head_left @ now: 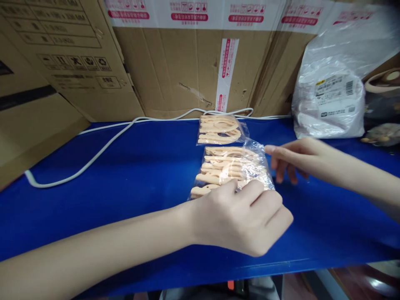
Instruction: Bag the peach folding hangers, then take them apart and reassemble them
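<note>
A clear plastic bag (231, 166) of beige, curved, notched flat pieces, perhaps folding hangers, lies on the blue table. My left hand (243, 216) is closed over the bag's near right part, knuckles up. Its fingertips are hidden behind the hand, and the bag's near edge seems to be in its grip. Beside the bag's right edge is my right hand (293, 158), thumb stretched toward the plastic and fingers hanging bent and apart, slightly blurred. I see nothing held in it. Just behind lies a second clear bag (218, 129) with similar beige pieces.
Cardboard boxes (175, 66) wall off the back and left. A white cable (103, 156) runs along the back and loops over the left side of the blue table (125, 166). At the back right stands a white plastic package (331, 100) with a label.
</note>
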The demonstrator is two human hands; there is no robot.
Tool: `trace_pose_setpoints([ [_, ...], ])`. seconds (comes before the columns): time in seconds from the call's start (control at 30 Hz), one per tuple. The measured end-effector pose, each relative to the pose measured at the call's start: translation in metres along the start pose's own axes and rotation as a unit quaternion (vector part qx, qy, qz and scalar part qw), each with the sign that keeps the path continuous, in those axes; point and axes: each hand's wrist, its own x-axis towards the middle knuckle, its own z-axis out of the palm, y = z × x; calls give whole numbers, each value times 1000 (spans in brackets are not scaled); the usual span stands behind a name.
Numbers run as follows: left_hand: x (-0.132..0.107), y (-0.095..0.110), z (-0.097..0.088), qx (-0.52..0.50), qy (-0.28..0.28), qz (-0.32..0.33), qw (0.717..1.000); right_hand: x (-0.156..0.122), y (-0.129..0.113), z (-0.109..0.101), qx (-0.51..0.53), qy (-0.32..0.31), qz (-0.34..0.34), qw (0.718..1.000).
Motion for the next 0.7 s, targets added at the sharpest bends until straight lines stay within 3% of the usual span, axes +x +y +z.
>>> trace_pose_setpoints([
  [0.07,3,1,2,-1,35,3,999,-3,5,9,149,-149,78,974],
  [0.13,6,5,4,-17,67,21,997,-8,10,21,276,-192,83,938],
  [0.2,10,9,7,-40,82,54,994,-14,10,30,358,-144,64,921],
  [0.3,15,15,7,-37,96,75,992,-22,0,27,391,-10,59,919],
  [0.37,14,14,6,-20,97,73,992,-22,-10,12,399,67,54,913],
  [0.5,2,-5,8,-15,29,68,997,0,-19,-32,434,168,69,883],
  [0.6,-12,-31,15,-25,-14,-10,1000,34,-11,-57,443,213,44,870],
  [0.7,-24,-59,23,-72,-78,-167,980,73,-2,-64,455,196,-3,869],
])
